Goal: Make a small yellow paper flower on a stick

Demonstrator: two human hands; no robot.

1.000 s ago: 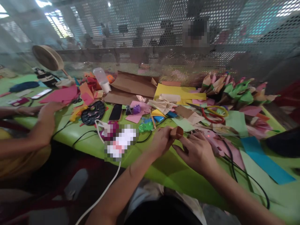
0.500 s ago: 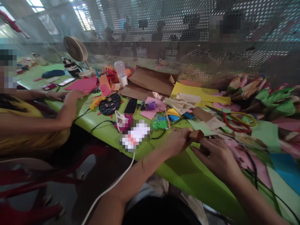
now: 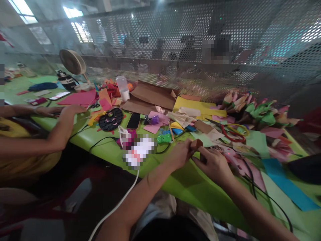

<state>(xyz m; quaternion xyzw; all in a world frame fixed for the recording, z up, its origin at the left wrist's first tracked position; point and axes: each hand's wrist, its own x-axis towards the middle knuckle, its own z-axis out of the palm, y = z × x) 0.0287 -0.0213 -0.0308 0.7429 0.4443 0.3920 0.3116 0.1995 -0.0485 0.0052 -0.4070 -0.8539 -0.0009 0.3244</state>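
Observation:
A small brown folded paper piece is between my two hands, just above the front part of the green table. My left hand pinches it from the left, fingers closed. At its right side my right hand has thumb and fingers bent in around it; the fingertips are partly hidden. Just beyond my right hand lies a pink power strip with a small red light. Scissors with red and yellow handles rest on paper scraps behind it.
A phone on a white cable lies left of my hands. Behind are a dark phone, a black round tray, brown sheets and yellow paper. Paper flowers stand at the right. A co-worker's arms rest at the left.
The view has turned to the right, so the table things sit farther left in it. Both hands still keep the brown paper piece between them.

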